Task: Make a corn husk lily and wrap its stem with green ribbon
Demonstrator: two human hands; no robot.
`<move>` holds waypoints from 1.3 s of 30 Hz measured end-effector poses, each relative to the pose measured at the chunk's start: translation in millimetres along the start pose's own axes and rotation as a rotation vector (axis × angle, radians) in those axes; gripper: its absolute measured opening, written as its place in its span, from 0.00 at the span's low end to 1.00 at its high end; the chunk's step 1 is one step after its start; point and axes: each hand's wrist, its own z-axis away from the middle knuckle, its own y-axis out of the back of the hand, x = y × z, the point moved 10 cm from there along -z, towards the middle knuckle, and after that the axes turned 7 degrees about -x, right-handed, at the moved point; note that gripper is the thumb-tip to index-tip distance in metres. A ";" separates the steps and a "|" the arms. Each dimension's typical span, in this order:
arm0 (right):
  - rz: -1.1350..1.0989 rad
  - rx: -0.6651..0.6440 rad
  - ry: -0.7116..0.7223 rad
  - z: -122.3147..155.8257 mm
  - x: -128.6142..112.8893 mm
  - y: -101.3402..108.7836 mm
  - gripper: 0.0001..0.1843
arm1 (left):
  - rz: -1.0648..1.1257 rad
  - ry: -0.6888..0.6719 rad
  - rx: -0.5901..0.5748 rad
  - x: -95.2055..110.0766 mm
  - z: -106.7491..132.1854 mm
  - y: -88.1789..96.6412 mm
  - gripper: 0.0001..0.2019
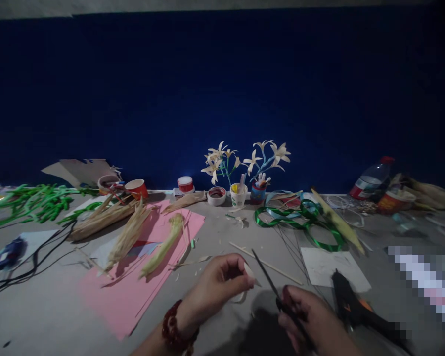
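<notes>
My left hand (pixel 226 279), with a dark red bead bracelet at the wrist, pinches a small pale strip (pixel 249 272) that looks like corn husk. Its fingertips hide part of the strip. In my right hand (pixel 309 314) are dark scissors (pixel 265 269), blades pointing up and left, close to the strip but apart from it. The blades look closed together. A thin stick (pixel 267 263) lies on the table just beyond both hands. Right of my right hand rests a black glue gun (pixel 350 299), near a white paper sheet (pixel 335 267).
Pink paper (pixel 114 301) carries dried corn husks (pixel 131 235) on the left. Green pipe cleaners (pixel 40 200) lie farther left. At the back stand cups with pale flowers (pixel 217 158). Green ribbon (pixel 326 242) and a plastic bottle (pixel 373 180) are on the right.
</notes>
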 end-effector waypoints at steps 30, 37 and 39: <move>0.887 0.111 -0.010 3.0 -6.4 12.6 0.04 | 0.174 -0.080 0.392 4.4 22.7 120.8 0.12; 0.889 0.141 0.003 8.9 -5.5 11.5 0.04 | -0.044 -0.076 0.439 12.3 49.7 129.5 0.09; 0.869 0.158 0.084 11.9 -16.9 9.9 0.08 | -0.127 -0.069 0.436 14.9 56.1 126.7 0.08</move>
